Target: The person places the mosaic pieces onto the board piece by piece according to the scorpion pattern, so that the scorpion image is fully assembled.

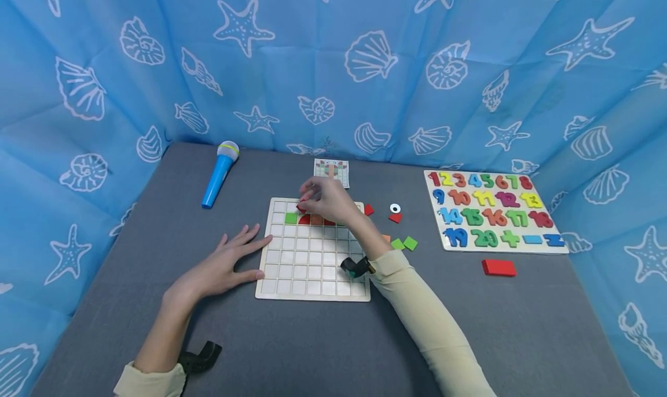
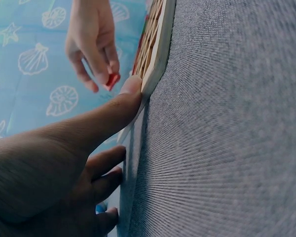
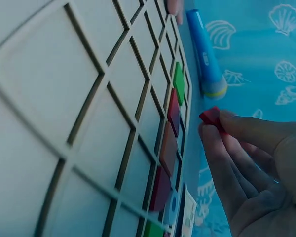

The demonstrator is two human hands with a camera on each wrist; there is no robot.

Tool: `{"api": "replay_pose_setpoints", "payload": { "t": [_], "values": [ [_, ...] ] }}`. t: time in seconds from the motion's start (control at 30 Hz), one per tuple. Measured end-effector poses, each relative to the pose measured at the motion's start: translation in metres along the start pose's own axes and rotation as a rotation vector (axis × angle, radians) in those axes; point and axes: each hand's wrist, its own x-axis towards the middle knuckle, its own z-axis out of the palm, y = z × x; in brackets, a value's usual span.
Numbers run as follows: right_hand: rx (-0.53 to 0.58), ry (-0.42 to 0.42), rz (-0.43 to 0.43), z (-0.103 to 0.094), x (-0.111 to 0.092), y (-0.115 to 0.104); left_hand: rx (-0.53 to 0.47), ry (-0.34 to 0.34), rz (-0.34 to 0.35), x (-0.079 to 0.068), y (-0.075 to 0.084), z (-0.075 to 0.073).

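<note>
In the head view, I see the right hand (image 1: 327,199) pinching a small red piece (image 1: 301,206) over the far part of the grid board (image 1: 301,257), just beyond a row of coloured tiles (image 1: 315,219); the right arm slants across the board's right side. The left hand (image 1: 221,268) lies with fingers spread, thumb and forefinger at the board's left edge. A pattern card (image 1: 341,170) sits just past the right hand, and loose green pieces (image 1: 410,243) lie right of its forearm. The left-wrist view shows the left thumb touching the board's rim, the right hand's fingers pointing down around the red piece. In the right-wrist view, thumb and forefinger pinch that piece, apart from the tiles.
</note>
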Motion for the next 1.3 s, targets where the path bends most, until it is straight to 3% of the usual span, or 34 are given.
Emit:
{"api": "replay_pose_setpoints", "payload": {
  "t": [0.3,0.83,1.3],
  "values": [
    [-0.137,0.029,-0.057,0.016,0.017,-0.006,-0.003,0.015,0.003,0.000,0.001,0.000],
    [-0.248,-0.012,0.029,0.032,0.019,-0.009,-0.050,0.068,0.087,0.001,-0.016,0.008],
    [-0.074,0.029,0.041,0.006,-0.007,0.001,-0.008,0.006,0.003,0.000,0.001,0.000]
  ]
}}
